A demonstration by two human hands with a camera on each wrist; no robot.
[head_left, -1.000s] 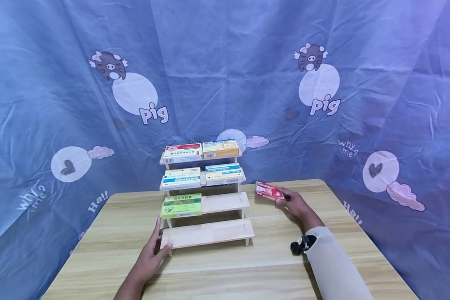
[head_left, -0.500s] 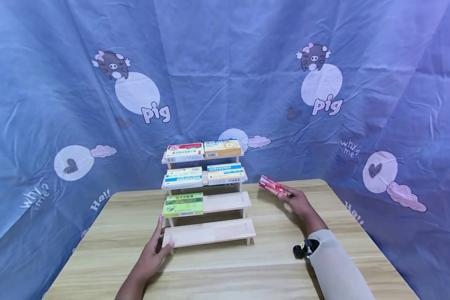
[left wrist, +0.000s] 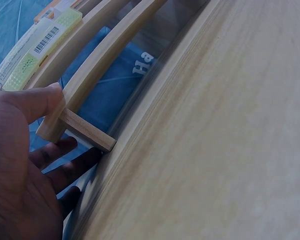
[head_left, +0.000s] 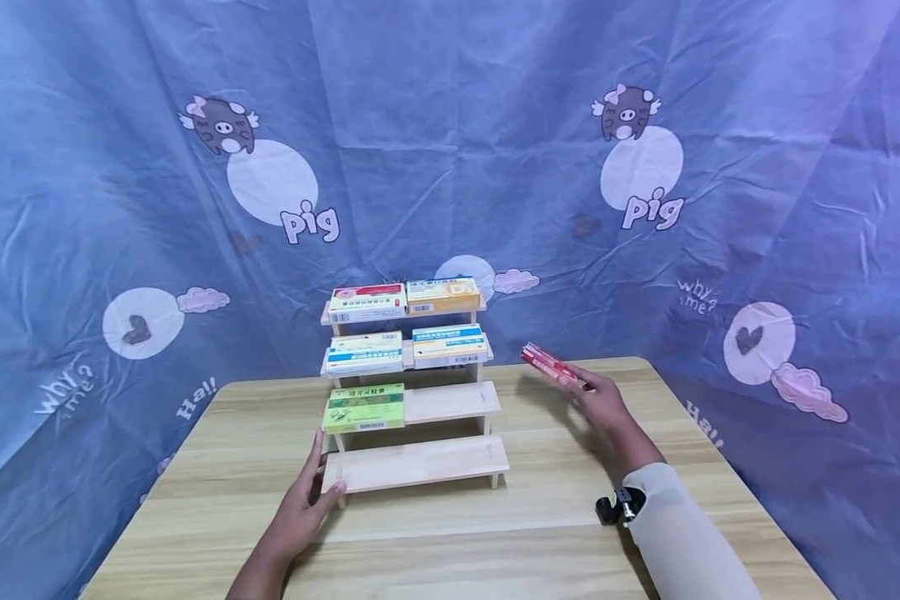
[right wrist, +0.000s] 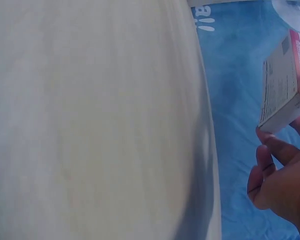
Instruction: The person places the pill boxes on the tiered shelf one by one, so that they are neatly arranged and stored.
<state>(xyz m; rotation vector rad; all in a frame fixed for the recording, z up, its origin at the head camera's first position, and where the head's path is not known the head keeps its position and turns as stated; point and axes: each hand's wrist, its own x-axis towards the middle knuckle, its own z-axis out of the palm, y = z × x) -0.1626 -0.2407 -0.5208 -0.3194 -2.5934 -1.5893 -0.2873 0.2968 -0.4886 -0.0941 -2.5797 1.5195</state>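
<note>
In the head view a four-tier wooden display rack [head_left: 420,465] stands on the table. My left hand [head_left: 297,512] holds the left end of its lowest board. The thumb [left wrist: 42,100] lies on the board in the left wrist view, with the other fingers beside and below it near a leg. To the right of the rack, my right hand [head_left: 603,408] pinches a red and white medicine box [head_left: 547,363] above the table, tilted. The right wrist view shows the box's white printed side [right wrist: 279,82] between thumb and fingers.
On the top tier lie a red-and-white box [head_left: 367,302] and an orange one [head_left: 444,295]. Two blue-and-white boxes [head_left: 363,355] are on the second tier. A green box [head_left: 364,407] occupies the third tier's left half. Behind the wooden table [head_left: 435,554] hangs a blue curtain [head_left: 450,200].
My right hand has lifted the red box slightly and turned it, so its broad face shows less in the head view. The left hand stays at the rack's lowest board.
</note>
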